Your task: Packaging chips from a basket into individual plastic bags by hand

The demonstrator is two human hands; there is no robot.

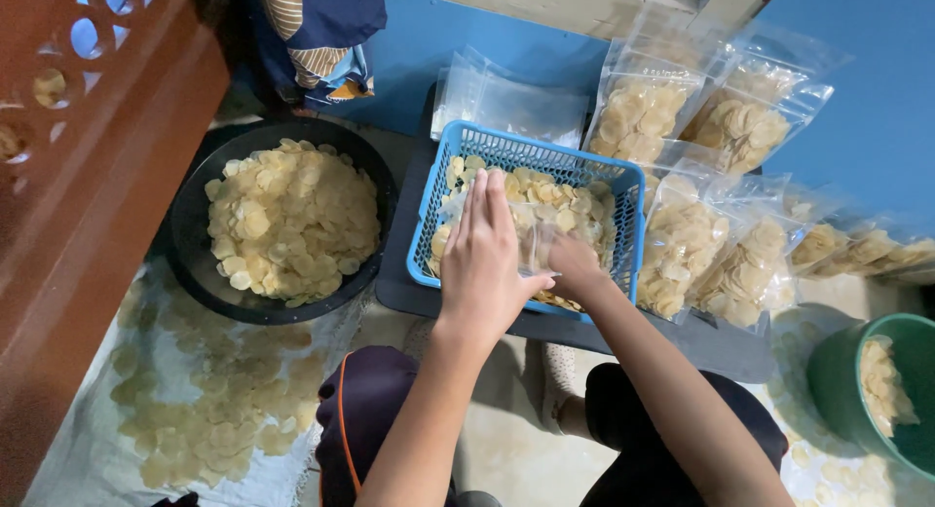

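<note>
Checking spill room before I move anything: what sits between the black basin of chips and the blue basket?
In the head view, only the edge of the dark tray under the blue basket lies between it and the black basin; no loose chips show there.

A row of clear plastic bags (682, 244) filled with pale yellow round chips leans on the blue wall at the right, from far to near. 2 of them (740, 127) stand farthest. A stack of empty clear bags (506, 103) lies far, behind the blue basket (433, 210). Inside the basket, 1 clear bag (534, 246) is half hidden between the hands.
</note>
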